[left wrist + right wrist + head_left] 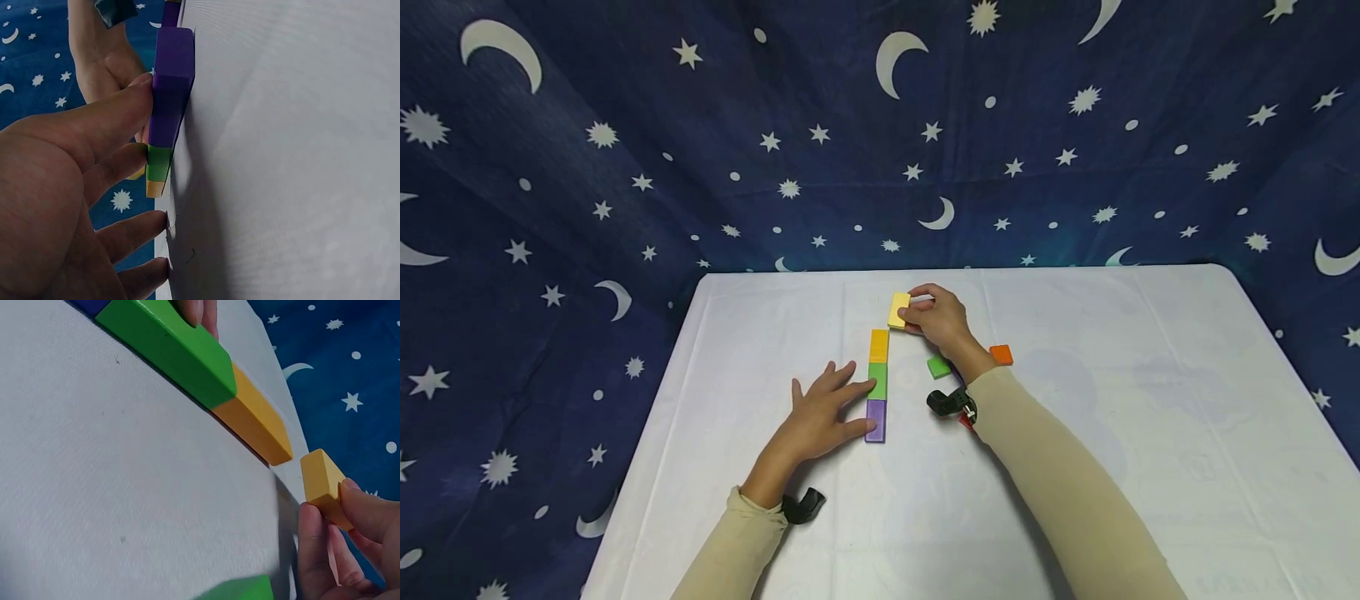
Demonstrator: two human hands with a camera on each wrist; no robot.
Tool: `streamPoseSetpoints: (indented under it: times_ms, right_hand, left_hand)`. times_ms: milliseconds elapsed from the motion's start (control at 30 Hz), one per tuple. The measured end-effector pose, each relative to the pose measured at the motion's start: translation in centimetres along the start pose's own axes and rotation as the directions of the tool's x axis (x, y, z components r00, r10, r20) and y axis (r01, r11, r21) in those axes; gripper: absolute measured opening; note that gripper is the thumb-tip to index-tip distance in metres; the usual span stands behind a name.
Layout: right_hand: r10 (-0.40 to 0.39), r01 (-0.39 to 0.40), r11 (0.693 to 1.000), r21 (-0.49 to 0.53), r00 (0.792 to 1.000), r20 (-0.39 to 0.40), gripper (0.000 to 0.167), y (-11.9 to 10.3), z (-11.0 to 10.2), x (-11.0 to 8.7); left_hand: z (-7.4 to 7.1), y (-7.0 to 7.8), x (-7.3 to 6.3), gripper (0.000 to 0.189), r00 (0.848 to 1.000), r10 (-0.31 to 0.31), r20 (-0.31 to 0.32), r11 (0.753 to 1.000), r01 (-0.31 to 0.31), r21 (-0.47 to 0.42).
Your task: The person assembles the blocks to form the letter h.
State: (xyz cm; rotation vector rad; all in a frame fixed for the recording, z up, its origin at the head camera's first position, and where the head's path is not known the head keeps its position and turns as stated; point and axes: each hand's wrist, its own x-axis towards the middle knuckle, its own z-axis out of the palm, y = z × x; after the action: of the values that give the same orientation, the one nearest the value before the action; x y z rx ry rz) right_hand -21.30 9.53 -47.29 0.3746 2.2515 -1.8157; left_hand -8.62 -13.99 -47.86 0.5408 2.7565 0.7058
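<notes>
Three blocks lie end to end in a row on the white table: a purple block [876, 422] nearest, a green block [877, 382] in the middle and an orange-yellow block [879, 346] at the far end. My left hand [822, 417] rests beside the row with fingers spread; its thumb touches the purple block and its index finger the green one. Just past the far end, my right hand [938, 319] pinches a pale yellow block [898, 310] between thumb and fingers. In the right wrist view that yellow block [324, 484] is apart from the row.
Right of the row lie a loose green block [938, 367], an orange block [1001, 355] and a red block [966, 422], partly covered by the right wrist. A purple piece shows under that wrist. A dark blue curtain [850, 200] with moons and stars hangs behind the table.
</notes>
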Motion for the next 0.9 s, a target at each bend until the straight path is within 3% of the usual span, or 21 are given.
streamPoseSetpoints:
  times_ms: [900]
  right_hand:
    - [-0.095, 0.086, 0.983, -0.162, 0.994, -0.049, 0.037, 0.2, 2.1, 0.5]
  left_hand:
    - [0.0, -0.2, 0.0, 0.063, 1.000, 0.017, -0.008, 1.000, -0.017, 0.006]
